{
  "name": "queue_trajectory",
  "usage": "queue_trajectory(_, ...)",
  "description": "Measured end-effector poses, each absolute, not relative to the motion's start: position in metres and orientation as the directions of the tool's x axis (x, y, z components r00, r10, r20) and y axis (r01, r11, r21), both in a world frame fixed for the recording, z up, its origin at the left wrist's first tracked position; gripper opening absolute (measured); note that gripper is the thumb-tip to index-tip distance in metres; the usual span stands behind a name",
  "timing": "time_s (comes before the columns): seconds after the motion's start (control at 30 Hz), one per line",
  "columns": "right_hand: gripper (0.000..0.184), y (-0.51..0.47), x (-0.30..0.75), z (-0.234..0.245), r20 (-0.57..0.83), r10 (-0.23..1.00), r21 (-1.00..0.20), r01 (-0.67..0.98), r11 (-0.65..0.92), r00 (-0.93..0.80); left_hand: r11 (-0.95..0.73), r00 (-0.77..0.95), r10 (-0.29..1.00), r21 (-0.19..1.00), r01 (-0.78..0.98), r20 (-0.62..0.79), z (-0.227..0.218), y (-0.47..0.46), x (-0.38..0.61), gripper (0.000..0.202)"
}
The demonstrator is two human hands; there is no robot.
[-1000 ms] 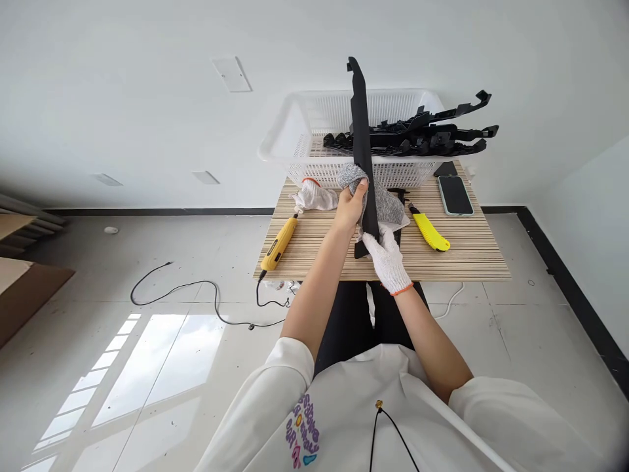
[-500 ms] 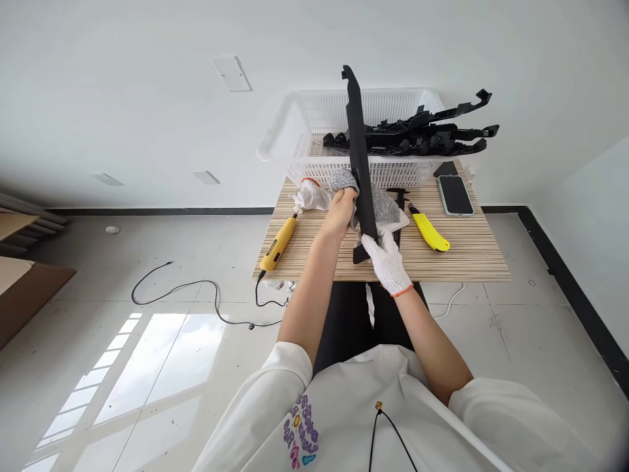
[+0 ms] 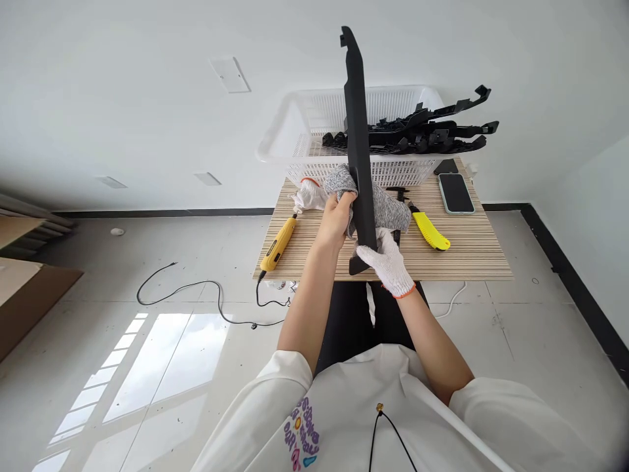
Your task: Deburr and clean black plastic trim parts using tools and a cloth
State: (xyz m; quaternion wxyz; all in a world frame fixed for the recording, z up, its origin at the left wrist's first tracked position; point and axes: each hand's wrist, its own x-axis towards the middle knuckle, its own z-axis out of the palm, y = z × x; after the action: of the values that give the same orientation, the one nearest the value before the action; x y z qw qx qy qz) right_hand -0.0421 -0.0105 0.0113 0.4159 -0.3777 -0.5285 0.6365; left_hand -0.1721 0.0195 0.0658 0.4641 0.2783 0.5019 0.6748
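My right hand (image 3: pixel 389 263), in a white knitted glove with an orange cuff, grips a long black plastic trim piece (image 3: pixel 359 141) near its lower end. The piece stands up and away from me, its hooked tip against the wall in view. My left hand (image 3: pixel 337 219) is bare and closed on a grey speckled cloth (image 3: pixel 392 210). The cloth wraps around the middle of the trim piece, passing behind it and showing on both sides. Part of the left fingers is hidden by cloth and trim piece.
Behind stands a white plastic basket (image 3: pixel 280 147) holding several black trim pieces (image 3: pixel 432 134) that overhang its right side. On the slatted table (image 3: pixel 466 259) lie a yellow corded tool (image 3: pixel 278 244), a white glove (image 3: pixel 310 195), a yellow utility knife (image 3: pixel 430 231), black calipers (image 3: pixel 399 194) and a phone (image 3: pixel 456 193).
The trim piece has risen and its top end now reaches higher up the wall. The cloth bunches closer around it on the right. Both hands keep their holds.
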Motion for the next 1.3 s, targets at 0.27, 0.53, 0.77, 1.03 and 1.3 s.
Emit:
queue_trajectory(0.27,0.027,-0.012,-0.045,0.011,-0.04,0.933,-0.97,-0.21,-0.122,-0.357,-0.008,-0.442,0.877,0.914,-0.405,-0.188,0.053,0.006,-0.164,0.018)
queue_trajectory(0.53,0.032,-0.01,-0.044,0.008,-0.084,0.942,-0.972,-0.182,-0.149,-0.324,-0.083,-0.449,0.884,0.99,0.116,0.127,0.049,-0.001,-0.168,0.03)
queue_trajectory(0.77,0.034,-0.002,-0.045,0.005,-0.142,0.956,-0.956,-0.215,-0.199,-0.256,-0.208,-0.237,0.86,0.734,0.646,0.452,0.039,-0.018,-0.156,0.016)
queue_trajectory(1.03,0.036,-0.001,-0.047,0.006,-0.151,0.948,-0.923,-0.305,-0.237,-0.28,-0.149,-0.199,0.865,0.614,0.775,0.46,0.044,-0.014,-0.16,0.018)
queue_trajectory(1.3,0.033,0.0,-0.05,0.004,-0.158,0.938,-0.91,-0.323,-0.26,-0.308,-0.173,-0.246,0.837,0.662,0.729,0.489,0.042,-0.014,-0.162,0.022)
